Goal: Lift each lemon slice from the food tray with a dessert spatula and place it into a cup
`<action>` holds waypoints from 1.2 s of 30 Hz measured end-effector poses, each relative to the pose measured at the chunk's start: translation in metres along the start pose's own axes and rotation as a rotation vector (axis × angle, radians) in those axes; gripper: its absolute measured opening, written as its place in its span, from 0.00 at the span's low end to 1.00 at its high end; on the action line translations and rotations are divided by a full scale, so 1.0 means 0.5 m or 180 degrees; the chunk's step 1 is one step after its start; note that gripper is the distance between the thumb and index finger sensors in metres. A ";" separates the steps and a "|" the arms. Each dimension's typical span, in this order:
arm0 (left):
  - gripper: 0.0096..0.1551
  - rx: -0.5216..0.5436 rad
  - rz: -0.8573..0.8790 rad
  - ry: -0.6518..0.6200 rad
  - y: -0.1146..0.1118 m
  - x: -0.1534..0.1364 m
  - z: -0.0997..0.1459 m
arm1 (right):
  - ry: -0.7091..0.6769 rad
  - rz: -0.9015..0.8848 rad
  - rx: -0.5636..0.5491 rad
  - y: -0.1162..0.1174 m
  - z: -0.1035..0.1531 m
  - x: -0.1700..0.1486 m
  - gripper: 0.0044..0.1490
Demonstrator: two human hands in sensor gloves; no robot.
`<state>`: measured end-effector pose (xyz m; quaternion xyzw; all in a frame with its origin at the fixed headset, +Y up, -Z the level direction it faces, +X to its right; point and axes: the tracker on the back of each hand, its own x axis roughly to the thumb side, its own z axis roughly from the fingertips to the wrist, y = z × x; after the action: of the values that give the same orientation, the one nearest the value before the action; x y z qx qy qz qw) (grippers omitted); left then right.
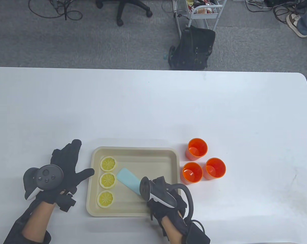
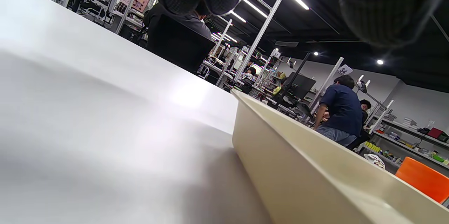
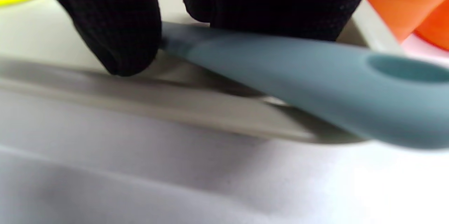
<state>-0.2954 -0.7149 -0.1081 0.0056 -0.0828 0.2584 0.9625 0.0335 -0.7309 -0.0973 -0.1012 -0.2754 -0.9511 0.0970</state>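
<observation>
A cream food tray (image 1: 135, 152) lies near the table's front edge. Three lemon slices sit in a column at its left side: top (image 1: 108, 163), middle (image 1: 108, 180), bottom (image 1: 106, 199). My right hand (image 1: 163, 193) grips the handle of a light blue dessert spatula (image 1: 128, 181); its blade lies flat in the tray, pointing toward the slices and close to the middle one. The spatula handle (image 3: 315, 76) shows under my fingers (image 3: 115, 27) in the right wrist view. My left hand (image 1: 67, 165) rests open on the table, its thumb touching the tray's left rim. Three orange cups (image 1: 197, 149) (image 1: 192, 172) (image 1: 215, 168) stand right of the tray.
The white table (image 1: 153, 106) stretches wide behind the tray and cups. On the floor beyond it are a black bag (image 1: 192, 49), a metal cart (image 1: 204, 12) and an office chair base. The tray wall (image 2: 315, 168) fills the left wrist view, with an orange cup (image 2: 424, 178) behind it.
</observation>
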 end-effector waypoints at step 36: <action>0.59 -0.0828 0.0249 0.0916 -0.032 -0.036 -0.015 | 0.0030 -0.0574 -0.1125 -0.053 0.059 -0.052 0.37</action>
<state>-0.3014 -0.7373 -0.1178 -0.1591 0.0228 0.2808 0.9462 0.0561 -0.6895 -0.0927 -0.0870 -0.1116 -0.9899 -0.0066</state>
